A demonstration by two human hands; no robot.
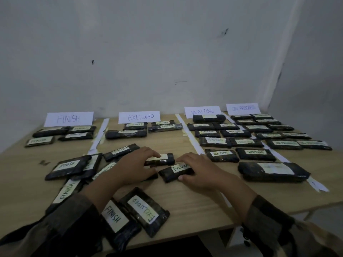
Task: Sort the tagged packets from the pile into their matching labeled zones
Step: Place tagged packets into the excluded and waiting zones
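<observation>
Black packets with white tags lie in a loose pile [78,169] at the table's near left. My right hand [198,171] grips a packet tagged EXCLUDED [173,173], thumb at its near edge and fingers over its far edge. My left hand [135,166] holds another black packet [165,158] whose tag my fingers partly cover. Near the front edge lie a FINISH packet [115,217] and an EXCLUDED packet [144,210]. Paper signs at the back read FINISH [68,118], EXCLUDED [139,116], WAITING [202,111] and ON PROGRESS [243,108].
Sorted packets fill the zones under each sign, most thickly in the WAITING zone [222,140] and the ON PROGRESS zone [278,134]. White paper strips [187,134] divide the wooden table [194,199]. A large packet [272,171] lies at the right. A grey wall stands behind.
</observation>
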